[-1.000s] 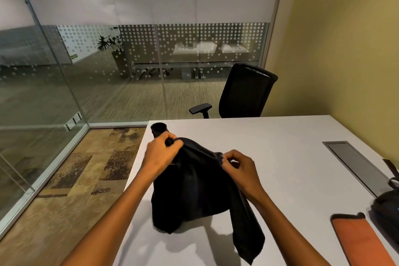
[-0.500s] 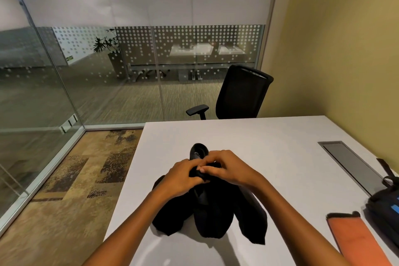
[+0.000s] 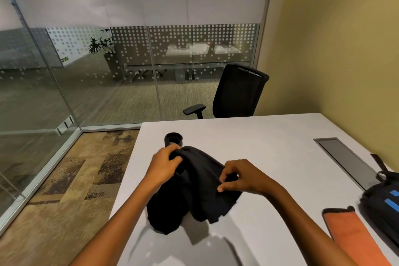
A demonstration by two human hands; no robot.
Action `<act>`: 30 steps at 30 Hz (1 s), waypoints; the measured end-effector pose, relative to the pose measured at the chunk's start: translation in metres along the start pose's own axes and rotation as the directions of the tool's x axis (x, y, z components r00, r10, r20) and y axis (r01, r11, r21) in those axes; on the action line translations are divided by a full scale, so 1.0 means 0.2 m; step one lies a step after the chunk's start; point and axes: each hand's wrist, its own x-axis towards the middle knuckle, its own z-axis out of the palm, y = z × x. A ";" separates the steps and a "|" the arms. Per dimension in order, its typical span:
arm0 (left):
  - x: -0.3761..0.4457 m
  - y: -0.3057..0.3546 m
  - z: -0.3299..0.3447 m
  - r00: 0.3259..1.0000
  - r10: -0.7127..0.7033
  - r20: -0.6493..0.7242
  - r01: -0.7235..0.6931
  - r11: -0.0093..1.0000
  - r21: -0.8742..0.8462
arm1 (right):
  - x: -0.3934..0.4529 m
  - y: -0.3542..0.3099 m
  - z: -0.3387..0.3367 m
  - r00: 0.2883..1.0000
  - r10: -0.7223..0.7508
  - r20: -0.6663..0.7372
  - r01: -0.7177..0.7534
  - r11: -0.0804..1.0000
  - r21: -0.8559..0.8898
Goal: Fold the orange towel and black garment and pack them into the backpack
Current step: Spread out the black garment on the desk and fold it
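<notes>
The black garment (image 3: 194, 192) is lifted above the white table (image 3: 269, 140), bunched and hanging down. My left hand (image 3: 164, 165) grips its upper left part, just below a tubular cuff end that sticks up. My right hand (image 3: 239, 176) pinches the fabric further right. The orange towel (image 3: 354, 237), folded into a long strip, lies flat near the table's right front. The dark backpack (image 3: 384, 201) with blue stripes sits at the right edge, partly cut off by the frame.
A grey cable hatch (image 3: 341, 160) is set into the table on the right. A black office chair (image 3: 235, 93) stands behind the far edge. Glass walls enclose the left and back, a yellow wall the right.
My hands, which had met at the middle of the garment, have drawn apart again and raised the fabric; the view has tilted slightly.
</notes>
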 end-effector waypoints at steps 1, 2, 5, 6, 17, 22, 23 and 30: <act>0.00 0.00 -0.01 0.999 -0.031 -0.020 0.030 0.999 -0.042 | -0.01 0.02 0.01 1.000 0.014 -0.006 -0.014 1.000 0.009; 0.01 -0.01 -0.03 0.998 -0.058 -0.034 0.055 0.995 -0.077 | -0.02 0.04 0.02 0.999 0.021 -0.026 -0.021 0.999 0.026; 0.03 -0.04 -0.06 0.993 -0.109 -0.047 0.102 0.985 -0.139 | -0.04 0.08 0.03 0.989 0.023 -0.146 -0.004 0.991 0.132; 0.03 -0.05 -0.06 0.992 -0.122 -0.044 0.114 0.982 -0.148 | -0.04 0.09 0.04 0.983 0.033 -0.183 0.002 0.982 0.187; 0.00 -0.04 -0.03 0.984 -0.178 0.018 0.173 0.920 -0.352 | -0.01 0.10 0.26 0.984 -0.029 -0.174 0.015 0.997 -0.082; 0.02 -0.05 -0.03 0.968 -0.251 -0.028 0.221 0.894 -0.391 | -0.03 0.06 0.32 0.982 0.059 -0.178 -0.054 0.998 0.030; 0.02 -0.05 -0.03 0.963 -0.266 -0.035 0.231 0.888 -0.397 | -0.03 0.07 0.33 0.982 0.044 -0.185 -0.052 0.998 -0.038; 0.04 -0.08 -0.04 0.931 -0.356 -0.080 0.279 0.835 -0.474 | 0.00 0.04 0.22 0.907 0.003 -0.422 0.057 0.990 0.130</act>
